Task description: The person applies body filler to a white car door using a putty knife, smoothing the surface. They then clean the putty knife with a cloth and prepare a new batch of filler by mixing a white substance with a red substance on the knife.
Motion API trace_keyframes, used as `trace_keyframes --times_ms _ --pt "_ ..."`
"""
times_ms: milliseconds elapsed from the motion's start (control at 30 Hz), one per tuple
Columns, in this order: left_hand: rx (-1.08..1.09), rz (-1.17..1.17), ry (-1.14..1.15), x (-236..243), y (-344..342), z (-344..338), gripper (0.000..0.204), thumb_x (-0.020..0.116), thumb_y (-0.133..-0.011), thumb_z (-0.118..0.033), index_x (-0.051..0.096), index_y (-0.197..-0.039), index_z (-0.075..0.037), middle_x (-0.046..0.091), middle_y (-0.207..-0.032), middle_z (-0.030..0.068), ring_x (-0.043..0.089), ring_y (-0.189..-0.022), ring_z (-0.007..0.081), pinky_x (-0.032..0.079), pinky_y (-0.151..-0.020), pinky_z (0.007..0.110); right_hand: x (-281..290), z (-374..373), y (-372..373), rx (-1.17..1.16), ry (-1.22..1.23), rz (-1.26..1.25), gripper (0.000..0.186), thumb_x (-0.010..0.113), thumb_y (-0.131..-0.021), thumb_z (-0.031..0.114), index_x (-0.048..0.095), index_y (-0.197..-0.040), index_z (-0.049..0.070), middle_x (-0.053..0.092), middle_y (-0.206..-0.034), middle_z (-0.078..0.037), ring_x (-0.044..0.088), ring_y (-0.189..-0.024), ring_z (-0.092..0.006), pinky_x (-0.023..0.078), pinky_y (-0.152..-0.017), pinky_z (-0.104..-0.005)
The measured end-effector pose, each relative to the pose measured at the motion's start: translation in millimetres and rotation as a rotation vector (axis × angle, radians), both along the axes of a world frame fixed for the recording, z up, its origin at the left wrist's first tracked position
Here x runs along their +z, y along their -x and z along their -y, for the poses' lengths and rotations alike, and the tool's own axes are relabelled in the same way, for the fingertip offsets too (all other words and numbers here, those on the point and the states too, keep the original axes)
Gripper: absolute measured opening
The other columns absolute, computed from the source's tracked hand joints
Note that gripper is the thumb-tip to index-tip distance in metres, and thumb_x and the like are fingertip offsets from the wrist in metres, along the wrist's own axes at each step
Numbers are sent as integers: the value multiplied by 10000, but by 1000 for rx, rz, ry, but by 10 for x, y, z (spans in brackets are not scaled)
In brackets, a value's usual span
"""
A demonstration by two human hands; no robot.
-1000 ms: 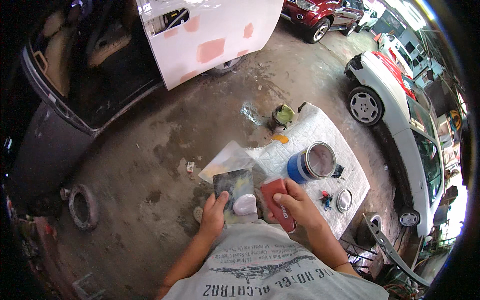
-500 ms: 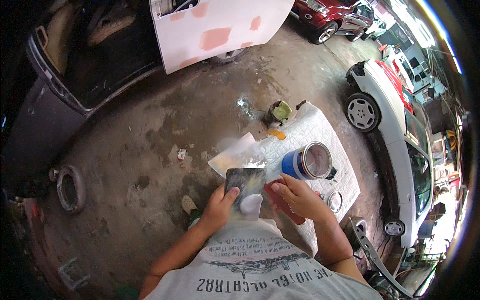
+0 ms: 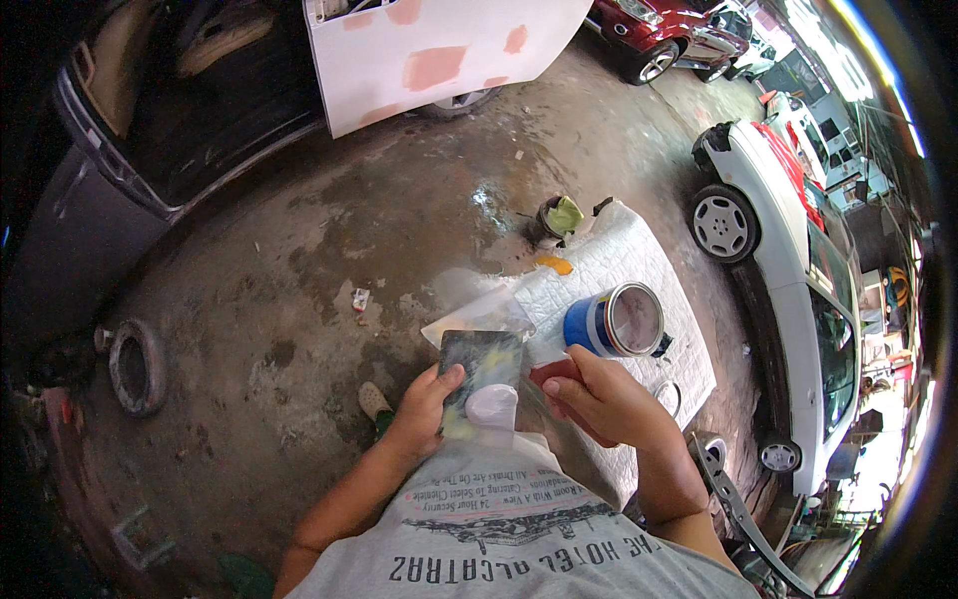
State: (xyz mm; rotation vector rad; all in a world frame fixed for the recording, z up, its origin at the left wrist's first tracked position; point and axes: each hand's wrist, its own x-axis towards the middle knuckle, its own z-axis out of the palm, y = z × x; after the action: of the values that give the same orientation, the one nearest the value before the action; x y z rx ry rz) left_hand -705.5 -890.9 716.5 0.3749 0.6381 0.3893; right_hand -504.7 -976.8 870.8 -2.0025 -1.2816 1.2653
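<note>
I'm holding a dark flat mixing board (image 3: 479,364) in my left hand (image 3: 424,409), fingers curled under its left edge, thumb pressing on top; a pale blob of filler (image 3: 491,404) is sitting on the board's near end. My right hand (image 3: 609,404) is closing around a red tube (image 3: 552,372), fingers wrapped over it, tube tip poking out at 10 o'clock toward the board, just beside the filler. Both hands are sitting close together over my chest. At 1 o'clock from the right hand a blue open can (image 3: 617,321) is resting on a white quilted cloth (image 3: 639,260). A pale plastic sheet (image 3: 474,314) is lying just past the board at 12 o'clock. A white car (image 3: 788,230) is standing at 2 o'clock
</note>
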Motion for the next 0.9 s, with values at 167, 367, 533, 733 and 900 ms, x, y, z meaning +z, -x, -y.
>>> trace_keyframes --times_ms 167,367,533,733,900 --pt "-25 0 8 -9 -10 15 365 543 -1016 -248 522 -1288 -6 650 -1173 122 661 -1028 231 545 -901 390 115 58 39 21 8 0 227 589 -1000 196 601 -1108 -3 664 -809 -109 623 -700 -194 496 -663 -334" --pt "-58 -108 -179 164 12 38 381 533 -1035 -289 546 -1262 17 641 -1159 90 620 -1039 168 504 -923 333 184 87 21 -22 17 55 228 590 -1002 186 608 -1136 2 678 -839 -97 630 -718 -166 502 -658 -319" --pt "-33 -118 -134 990 282 17 363 501 -1045 -244 536 -1278 32 633 -1172 100 597 -1066 167 465 -957 324 321 364 -203 -441 -65 -310 193 581 -1003 141 611 -1126 -5 679 -885 -73 640 -746 -123 528 -655 -272" --pt "74 -271 -594 1604 699 133 399 476 -1005 -154 485 -1354 38 601 -1264 160 567 -1180 245 405 -1055 385 219 452 -347 -534 -187 -256 173 527 -998 90 565 -1110 -36 658 -836 -110 659 -679 -184 562 -650 -326" --pt "-98 -400 -1119 1885 1158 -92 397 457 -985 -100 510 -1325 96 533 -1355 275 495 -1269 418 343 -1120 468 48 348 -248 -579 -24 -209 177 525 -984 89 562 -1106 -33 667 -831 -127 674 -693 -203 572 -647 -349"
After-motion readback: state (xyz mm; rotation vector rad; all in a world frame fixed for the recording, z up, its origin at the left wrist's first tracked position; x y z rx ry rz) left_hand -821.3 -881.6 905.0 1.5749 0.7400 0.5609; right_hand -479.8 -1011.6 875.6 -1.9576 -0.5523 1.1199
